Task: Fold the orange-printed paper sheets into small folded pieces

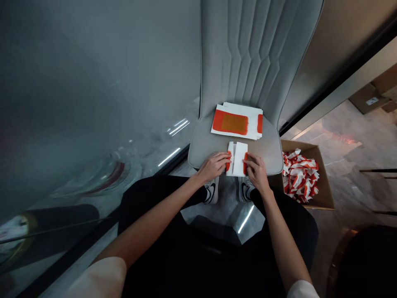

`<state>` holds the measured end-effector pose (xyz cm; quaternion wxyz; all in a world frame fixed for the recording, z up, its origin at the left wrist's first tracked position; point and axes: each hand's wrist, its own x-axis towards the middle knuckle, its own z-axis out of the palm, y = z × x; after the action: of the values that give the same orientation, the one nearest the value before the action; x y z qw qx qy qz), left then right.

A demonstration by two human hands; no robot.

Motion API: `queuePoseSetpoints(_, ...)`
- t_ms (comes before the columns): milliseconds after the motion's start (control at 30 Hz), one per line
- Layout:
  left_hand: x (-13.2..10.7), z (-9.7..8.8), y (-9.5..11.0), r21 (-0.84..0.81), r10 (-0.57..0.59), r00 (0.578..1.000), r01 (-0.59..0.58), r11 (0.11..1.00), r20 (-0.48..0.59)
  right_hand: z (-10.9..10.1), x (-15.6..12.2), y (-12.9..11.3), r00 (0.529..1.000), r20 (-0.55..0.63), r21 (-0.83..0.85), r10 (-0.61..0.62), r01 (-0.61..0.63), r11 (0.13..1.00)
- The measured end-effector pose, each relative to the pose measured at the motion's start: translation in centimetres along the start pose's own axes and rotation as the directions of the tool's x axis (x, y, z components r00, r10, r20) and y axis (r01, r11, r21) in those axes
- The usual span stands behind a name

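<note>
Both my hands are at a folded white card with orange-red patches (237,159), which stands narrow and upright in view just above the front edge of a grey padded seat (204,147). My left hand (214,167) grips its left side, fingers over the orange strip. My right hand (257,171) holds its right side the same way. Behind it on the seat lies a flat stack of white cards printed with orange-red blocks (235,121), untouched by either hand.
A grey stitched seat back (248,54) rises behind the seat. To the right stands an open cardboard box (322,182) filled with red-and-white scraps (299,176). A dark glossy wall runs along the left. Sealed cartons (369,99) sit far right. My sneakers (211,191) show below my hands.
</note>
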<state>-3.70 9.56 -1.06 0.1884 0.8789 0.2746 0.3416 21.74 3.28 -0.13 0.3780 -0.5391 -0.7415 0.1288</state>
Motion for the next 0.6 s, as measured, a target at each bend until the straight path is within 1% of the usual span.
queuePoseSetpoints(100,0.1,0.2,0.4,-0.030,-0.046,0.999,0.046,0.999,0.001,0.6,0.2,-0.2,1.000,0.003,0.034,-0.010,0.010,0.999)
queuePoseSetpoints(167,0.3,0.2,0.8,-0.014,-0.082,0.997,0.083,0.996,0.013,0.9,0.4,-0.2,1.000,-0.002,0.054,-0.011,0.011,0.998)
queuePoseSetpoints(233,0.5,0.2,1.1,0.017,-0.114,0.992,0.113,0.993,0.046,1.2,0.5,-0.3,1.000,0.007,0.061,-0.008,0.007,0.998)
queuePoseSetpoints(300,0.7,0.1,1.3,0.047,-0.123,0.988,0.119,0.992,0.089,1.3,0.4,-0.4,1.000,0.029,0.055,-0.006,0.004,0.998)
queuePoseSetpoints(433,0.8,0.0,1.2,0.078,-0.106,0.984,0.096,0.992,0.140,1.4,0.0,-0.6,0.997,0.080,-0.010,0.007,-0.006,1.000)
queuePoseSetpoints(600,0.4,0.8,1.0,0.108,-0.122,0.986,0.110,0.988,0.114,2.1,-0.5,-0.8,0.992,0.125,-0.122,0.022,-0.006,0.992)
